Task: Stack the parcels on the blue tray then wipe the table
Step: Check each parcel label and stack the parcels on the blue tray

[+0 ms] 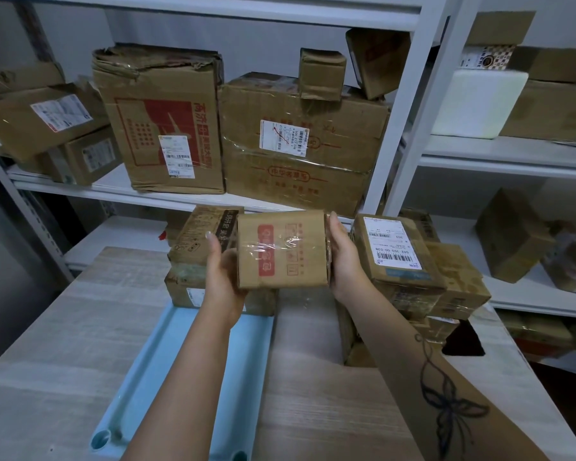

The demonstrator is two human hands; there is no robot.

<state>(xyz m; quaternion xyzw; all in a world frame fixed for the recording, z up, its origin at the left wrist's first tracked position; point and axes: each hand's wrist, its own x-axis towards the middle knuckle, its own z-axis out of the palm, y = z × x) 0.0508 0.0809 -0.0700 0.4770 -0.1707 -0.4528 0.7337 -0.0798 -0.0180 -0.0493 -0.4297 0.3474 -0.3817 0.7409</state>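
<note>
Desk (47, 344), pale wood grain, fills 7 to 9 o'clock of frame. Blue tray (140, 377) lies on it at 6 to 7 o'clock, its near half bare. Tray stack (193, 247), two parcels high as far as visible, sits on the tray's far end, at 9 o'clock of the held parcel (281, 249). Left hand (223, 267) cups that parcel's left lower edge, fingers curled under, thumb up. The parcel is in the air at frame centre, red print and tape facing the camera, clear of the desk. Right hand (345, 261) presses flat on its right end, fingers straight. Right pile (396, 254), several parcels, waits on the desk at 3 o'clock. Shelves of cartons run behind at 12 o'clock.

Step, as judged: stacking, mid-carry; wiping not yet begun. Next move calls for shifting the parcel toward 9 o'clock or down to 6 o'clock, setting it square on the stack or the bare tray, then freeing both hands.
</note>
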